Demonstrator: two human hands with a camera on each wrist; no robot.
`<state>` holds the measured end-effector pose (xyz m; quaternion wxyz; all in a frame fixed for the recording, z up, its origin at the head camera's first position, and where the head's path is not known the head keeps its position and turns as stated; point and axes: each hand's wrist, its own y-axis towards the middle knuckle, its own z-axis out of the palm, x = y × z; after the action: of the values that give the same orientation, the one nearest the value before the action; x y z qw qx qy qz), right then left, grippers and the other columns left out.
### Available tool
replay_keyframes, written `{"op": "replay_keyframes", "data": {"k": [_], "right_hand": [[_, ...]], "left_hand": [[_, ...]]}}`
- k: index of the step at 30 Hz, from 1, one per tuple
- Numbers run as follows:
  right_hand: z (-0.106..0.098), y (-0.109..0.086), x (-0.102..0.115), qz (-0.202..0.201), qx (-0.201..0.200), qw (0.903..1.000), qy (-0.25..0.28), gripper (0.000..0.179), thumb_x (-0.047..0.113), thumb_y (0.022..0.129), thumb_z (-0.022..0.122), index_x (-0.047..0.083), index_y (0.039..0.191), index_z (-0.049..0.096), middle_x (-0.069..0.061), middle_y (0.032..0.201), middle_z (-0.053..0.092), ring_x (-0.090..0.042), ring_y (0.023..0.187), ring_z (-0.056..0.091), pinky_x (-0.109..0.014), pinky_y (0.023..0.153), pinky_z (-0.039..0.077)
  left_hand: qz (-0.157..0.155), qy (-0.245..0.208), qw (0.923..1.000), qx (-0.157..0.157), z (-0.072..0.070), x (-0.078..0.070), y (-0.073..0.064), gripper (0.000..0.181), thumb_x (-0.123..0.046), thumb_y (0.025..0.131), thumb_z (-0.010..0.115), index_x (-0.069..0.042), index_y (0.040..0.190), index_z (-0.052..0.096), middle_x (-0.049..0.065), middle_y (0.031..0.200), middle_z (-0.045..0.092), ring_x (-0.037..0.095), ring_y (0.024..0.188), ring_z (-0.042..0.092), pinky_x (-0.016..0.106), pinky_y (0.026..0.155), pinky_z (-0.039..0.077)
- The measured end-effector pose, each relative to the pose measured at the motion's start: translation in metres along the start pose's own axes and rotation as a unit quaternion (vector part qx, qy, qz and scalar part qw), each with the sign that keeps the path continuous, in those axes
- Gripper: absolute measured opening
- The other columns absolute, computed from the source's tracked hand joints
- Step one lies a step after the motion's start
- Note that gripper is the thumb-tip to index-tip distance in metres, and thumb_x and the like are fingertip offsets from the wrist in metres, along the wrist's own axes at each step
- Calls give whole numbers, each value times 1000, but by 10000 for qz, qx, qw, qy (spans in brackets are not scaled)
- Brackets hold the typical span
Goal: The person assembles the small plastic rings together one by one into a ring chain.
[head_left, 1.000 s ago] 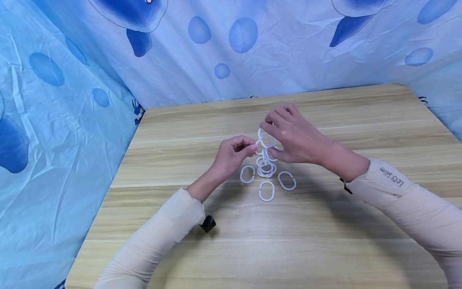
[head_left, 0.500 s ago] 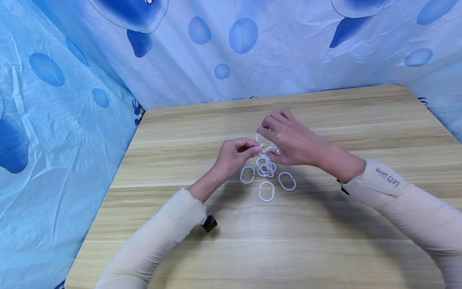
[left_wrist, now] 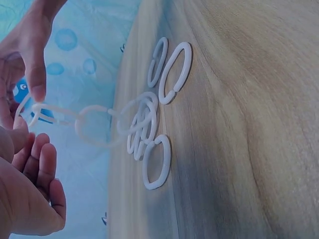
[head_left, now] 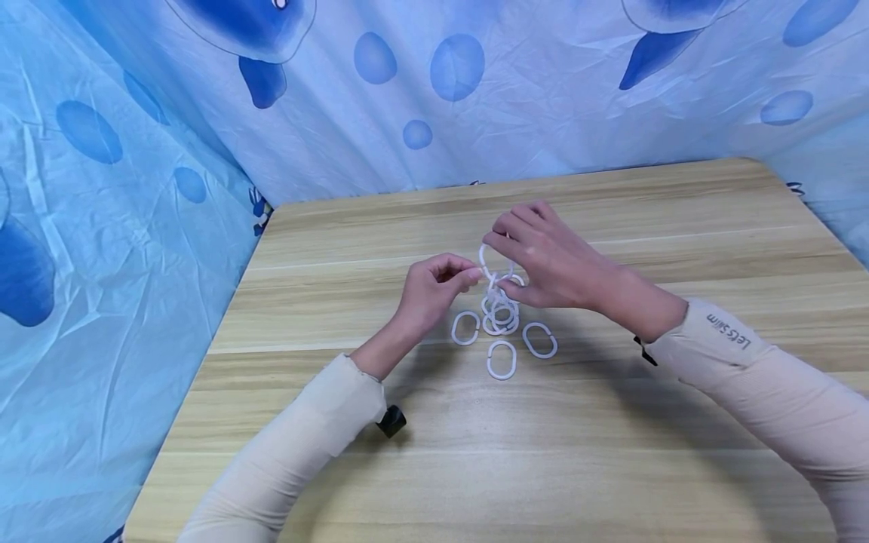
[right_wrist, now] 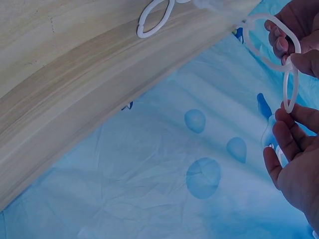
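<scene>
Above a small pile of linked white oval plastic rings (head_left: 501,315), both hands work close together. My left hand (head_left: 437,290) pinches with thumb and index finger at the joint of the linked rings, beside the upper ring (head_left: 481,258). My right hand (head_left: 550,256) holds that upper ring between thumb and fingers. In the right wrist view a narrow ring (right_wrist: 285,92) meets a larger ring (right_wrist: 271,17) near the fingertips. In the left wrist view a row of linked rings (left_wrist: 79,127) hangs from the hands down to the pile. Fingers partly hide the joint.
Three single rings lie apart on the wooden table (head_left: 502,467): a left ring (head_left: 453,328), a front ring (head_left: 502,378) and a right ring (head_left: 554,348). A blue patterned curtain (head_left: 421,75) stands behind the table and at its left.
Half a second ago the left hand came right, with the upper ring lower. Now it has shifted back left and slightly up, and the upper ring stands higher between the hands.
</scene>
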<state>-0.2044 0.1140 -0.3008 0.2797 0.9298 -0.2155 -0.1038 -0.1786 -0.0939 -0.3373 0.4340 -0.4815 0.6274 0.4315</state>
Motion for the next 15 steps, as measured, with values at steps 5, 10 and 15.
{"op": "replay_keyframes", "data": {"k": [5, 10, 15], "right_hand": [[1, -1, -1, -27, -113, 9999, -19, 46, 21, 70, 78, -1, 106, 62, -13, 98, 56, -34, 93, 48, -46, 82, 37], [2, -1, -2, -57, -254, 9997, -3, 46, 22, 70, 77, 0, 107, 62, -13, 99, 57, -34, 94, 49, -47, 81, 37], [3, -1, -1, -76, -391, 9992, 27, 46, 25, 72, 78, 0, 108, 63, -14, 99, 58, -35, 94, 50, -47, 81, 37]], "left_hand": [[-91, -57, 9999, 119, 1, 1, 1, 16, -14, 89, 70, -1, 97, 71, 7, 84, 69, 13, 72, 61, 52, 81, 52], [-240, -143, 9991, 314, 2, 0, 1, 19, -14, 91, 67, -1, 105, 71, 8, 94, 71, 12, 75, 63, 39, 83, 55], [-218, -339, 9975, 587, 3, 0, 2, 19, -11, 92, 66, 0, 107, 71, 9, 104, 71, 13, 80, 64, 30, 82, 55]]}}
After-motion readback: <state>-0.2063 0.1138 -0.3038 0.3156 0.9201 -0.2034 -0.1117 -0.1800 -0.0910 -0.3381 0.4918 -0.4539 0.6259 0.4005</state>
